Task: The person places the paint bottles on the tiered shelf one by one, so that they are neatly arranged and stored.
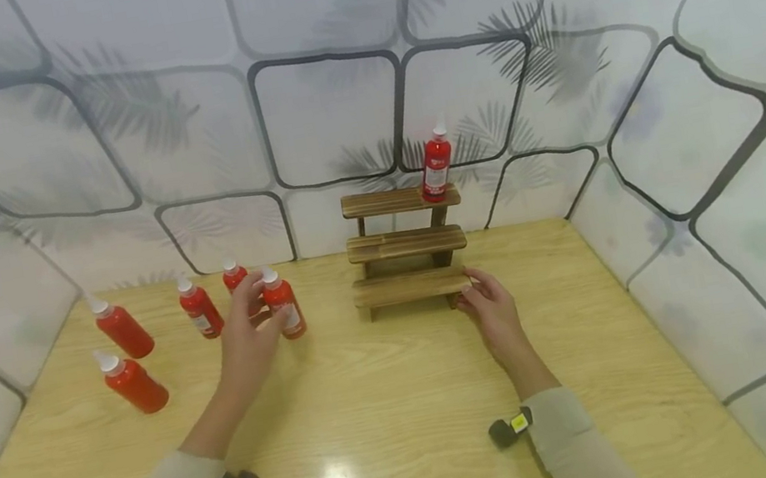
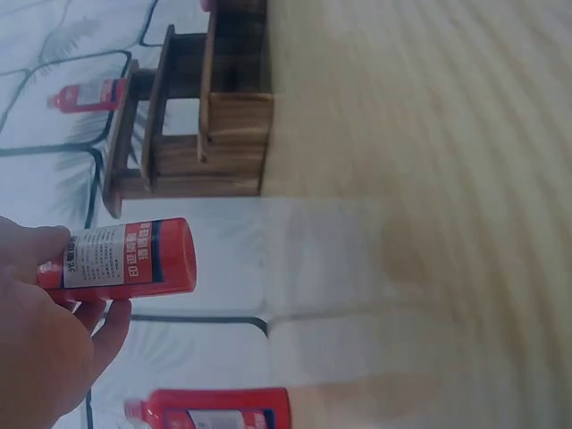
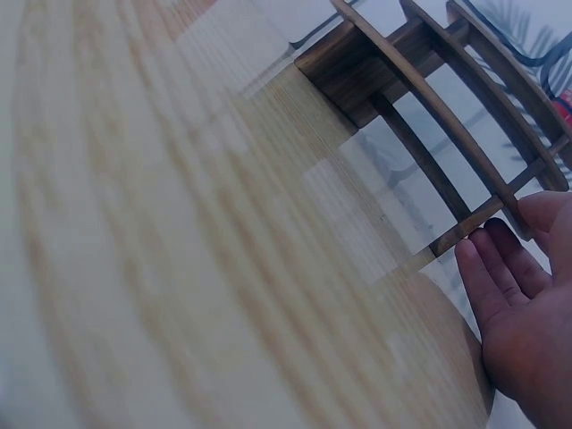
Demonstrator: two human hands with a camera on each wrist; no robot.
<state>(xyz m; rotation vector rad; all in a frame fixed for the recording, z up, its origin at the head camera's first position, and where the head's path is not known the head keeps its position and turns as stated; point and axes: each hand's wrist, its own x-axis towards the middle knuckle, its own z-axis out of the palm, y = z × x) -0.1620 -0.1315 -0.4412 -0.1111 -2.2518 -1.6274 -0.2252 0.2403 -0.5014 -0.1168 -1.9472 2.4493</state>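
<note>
My left hand [image 1: 250, 333] grips a red ink bottle [image 1: 284, 306] with a white nozzle cap, thumb on one side and fingers on the other. In the left wrist view this bottle [image 2: 125, 259] shows its printed label and hangs above the tabletop. My right hand [image 1: 494, 309] holds the right end of the lowest step of a three-tier wooden stand [image 1: 405, 244]. Seen from the right wrist, its thumb lies at the step's end and the fingers [image 3: 500, 264] are by the side leg. Another red bottle [image 1: 437, 166] stands upright on the top step, at the right.
Several more red bottles stand at the left of the wooden table [image 1: 351, 413], among them a front one [image 1: 136, 384], one behind it [image 1: 125, 328], one further right [image 1: 200, 308] and one partly behind the left hand [image 1: 234, 275]. A patterned wall [image 1: 334, 129] closes the back and right side.
</note>
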